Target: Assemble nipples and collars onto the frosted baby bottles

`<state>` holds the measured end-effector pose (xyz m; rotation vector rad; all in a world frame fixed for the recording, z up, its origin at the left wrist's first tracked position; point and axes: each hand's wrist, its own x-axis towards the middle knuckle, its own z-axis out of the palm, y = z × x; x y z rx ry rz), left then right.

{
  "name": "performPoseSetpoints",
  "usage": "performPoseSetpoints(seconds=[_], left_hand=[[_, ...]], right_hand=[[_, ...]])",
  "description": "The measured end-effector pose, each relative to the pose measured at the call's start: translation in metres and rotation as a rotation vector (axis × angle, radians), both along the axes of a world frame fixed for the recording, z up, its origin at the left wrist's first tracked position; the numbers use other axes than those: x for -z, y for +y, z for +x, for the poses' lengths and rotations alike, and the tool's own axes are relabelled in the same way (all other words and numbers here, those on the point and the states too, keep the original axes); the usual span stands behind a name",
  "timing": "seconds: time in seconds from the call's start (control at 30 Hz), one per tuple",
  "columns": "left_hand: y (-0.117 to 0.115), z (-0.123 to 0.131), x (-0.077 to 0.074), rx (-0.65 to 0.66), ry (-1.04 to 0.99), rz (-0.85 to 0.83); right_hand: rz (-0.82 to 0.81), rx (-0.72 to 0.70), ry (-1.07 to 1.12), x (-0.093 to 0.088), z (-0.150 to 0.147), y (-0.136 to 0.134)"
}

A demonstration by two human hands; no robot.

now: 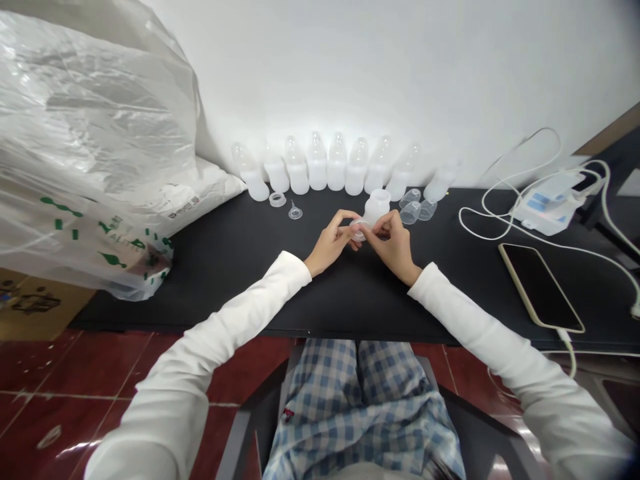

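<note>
My left hand [331, 244] and my right hand [393, 248] meet over the black table, fingers closed on a small translucent bottle ring [359, 233]. The fingers partly cover it, so I cannot make out whether a teat sits inside. Just behind the hands an uncapped milky-white baby bottle [377, 205] stands upright. Another ring [277, 199] and a clear teat [295, 213] lie on the table to the left. Several clear dome caps [411, 213] rest to the right of the uncapped bottle.
Several capped baby bottles [317, 163] stand in a row along the wall. Big plastic bags [95, 120] bulge over the table's left end. At the right are a phone [541, 287] on a cable, a white power strip [550, 203] and looping white cords.
</note>
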<state>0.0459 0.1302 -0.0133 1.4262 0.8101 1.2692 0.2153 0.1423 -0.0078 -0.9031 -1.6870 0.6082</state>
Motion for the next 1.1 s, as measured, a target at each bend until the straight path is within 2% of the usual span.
performPoseSetpoints(seconds=[0.17,0.3,0.43,0.67,0.9,1.1], left_hand=[[-0.003,-0.004,-0.003,0.048,0.005,-0.013],[-0.001,-0.009,0.001,0.082,0.012,-0.011],[-0.001,-0.010,0.006,0.042,0.079,0.047],[-0.004,-0.008,0.005,-0.078,0.236,0.131],[-0.003,-0.006,0.005,-0.097,0.250,0.114],[-0.001,-0.008,0.005,-0.001,0.172,0.028]], right_hand=[[-0.051,-0.095,-0.048,-0.002,0.000,-0.001],[-0.050,-0.105,-0.119,-0.004,0.001,0.000],[-0.093,-0.144,-0.124,-0.004,0.000,0.000],[-0.182,-0.194,-0.029,0.000,-0.007,-0.001],[-0.108,-0.099,-0.045,0.002,-0.012,-0.002],[-0.098,-0.068,-0.051,0.001,-0.011,-0.004]])
